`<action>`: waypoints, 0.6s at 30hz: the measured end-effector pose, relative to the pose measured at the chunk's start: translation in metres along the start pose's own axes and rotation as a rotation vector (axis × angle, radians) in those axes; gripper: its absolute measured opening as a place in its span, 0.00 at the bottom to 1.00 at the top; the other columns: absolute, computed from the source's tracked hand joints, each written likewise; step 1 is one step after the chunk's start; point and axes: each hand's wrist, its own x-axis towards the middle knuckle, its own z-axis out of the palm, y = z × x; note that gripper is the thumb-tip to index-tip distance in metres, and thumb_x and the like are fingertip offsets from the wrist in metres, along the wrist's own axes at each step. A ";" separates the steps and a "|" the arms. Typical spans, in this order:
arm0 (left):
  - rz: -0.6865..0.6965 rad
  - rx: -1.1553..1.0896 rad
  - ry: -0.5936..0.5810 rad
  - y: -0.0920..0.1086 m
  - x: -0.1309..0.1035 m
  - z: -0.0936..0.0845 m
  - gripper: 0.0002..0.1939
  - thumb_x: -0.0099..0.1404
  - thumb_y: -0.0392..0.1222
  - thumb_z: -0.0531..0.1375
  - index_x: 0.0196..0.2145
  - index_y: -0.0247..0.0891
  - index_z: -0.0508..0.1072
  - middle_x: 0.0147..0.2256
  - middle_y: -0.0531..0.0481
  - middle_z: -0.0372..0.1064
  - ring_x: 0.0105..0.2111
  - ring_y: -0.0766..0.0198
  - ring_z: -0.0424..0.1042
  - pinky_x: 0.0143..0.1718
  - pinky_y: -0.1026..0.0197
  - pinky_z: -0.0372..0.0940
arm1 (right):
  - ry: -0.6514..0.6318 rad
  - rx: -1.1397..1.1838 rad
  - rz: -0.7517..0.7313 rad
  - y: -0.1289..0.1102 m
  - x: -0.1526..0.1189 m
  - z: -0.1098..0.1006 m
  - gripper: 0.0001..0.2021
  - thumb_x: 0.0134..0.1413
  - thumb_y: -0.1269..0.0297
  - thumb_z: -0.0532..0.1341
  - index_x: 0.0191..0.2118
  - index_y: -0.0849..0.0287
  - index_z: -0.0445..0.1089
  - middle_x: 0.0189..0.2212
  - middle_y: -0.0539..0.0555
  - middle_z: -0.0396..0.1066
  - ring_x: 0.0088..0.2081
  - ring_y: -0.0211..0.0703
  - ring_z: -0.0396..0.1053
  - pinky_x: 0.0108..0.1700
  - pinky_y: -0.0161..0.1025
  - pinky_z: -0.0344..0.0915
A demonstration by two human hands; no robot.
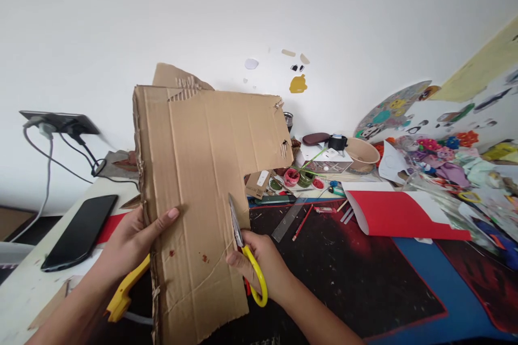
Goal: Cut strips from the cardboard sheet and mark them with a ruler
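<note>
A large brown piece of corrugated cardboard (194,140) is held up in front of me, with a rectangular notch at its right side. Its left edge is folded or layered, and the surface is torn near the top. My left hand (141,237) grips that left edge, thumb on the front face and fingers hidden behind. In my right hand (259,261) is a pair of scissors (236,223) with yellow handles, blades pointing up across the cardboard's front. The fingers of this hand also reach the cardboard's right edge; whether they pinch it I cannot tell.
Behind the cardboard, a dark mat (343,275) bears a ruler (289,219) and a red pencil (302,222). Red paper (404,214) curls at the right, before heaped craft pieces. At left are a phone (81,232), a power strip (60,121) and a yellow tool (125,294).
</note>
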 end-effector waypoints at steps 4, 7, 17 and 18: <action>-0.001 -0.011 0.014 0.003 -0.001 0.001 0.27 0.49 0.66 0.78 0.39 0.47 0.83 0.38 0.42 0.86 0.34 0.45 0.85 0.34 0.52 0.81 | -0.050 -0.001 -0.012 -0.008 0.002 -0.004 0.31 0.52 0.31 0.72 0.36 0.60 0.73 0.25 0.44 0.59 0.29 0.36 0.52 0.29 0.33 0.49; 0.001 -0.037 0.031 0.004 -0.002 0.001 0.28 0.48 0.65 0.79 0.39 0.46 0.83 0.38 0.42 0.86 0.33 0.44 0.85 0.34 0.50 0.82 | -0.078 -0.029 0.011 -0.020 0.003 -0.008 0.33 0.49 0.29 0.72 0.36 0.60 0.74 0.26 0.44 0.61 0.29 0.37 0.54 0.30 0.33 0.52; -0.025 -0.040 0.000 0.005 0.000 0.000 0.32 0.47 0.65 0.79 0.41 0.39 0.82 0.37 0.42 0.86 0.35 0.43 0.85 0.33 0.55 0.80 | -0.102 -0.157 -0.015 -0.040 0.005 -0.011 0.33 0.60 0.28 0.63 0.42 0.60 0.76 0.31 0.49 0.71 0.31 0.40 0.63 0.33 0.34 0.59; -0.023 -0.040 0.002 0.006 -0.001 0.000 0.32 0.47 0.65 0.79 0.41 0.40 0.82 0.37 0.42 0.86 0.34 0.43 0.85 0.33 0.54 0.81 | -0.076 -0.181 0.000 -0.039 0.005 -0.009 0.32 0.61 0.29 0.63 0.39 0.60 0.75 0.28 0.47 0.68 0.30 0.39 0.61 0.31 0.33 0.57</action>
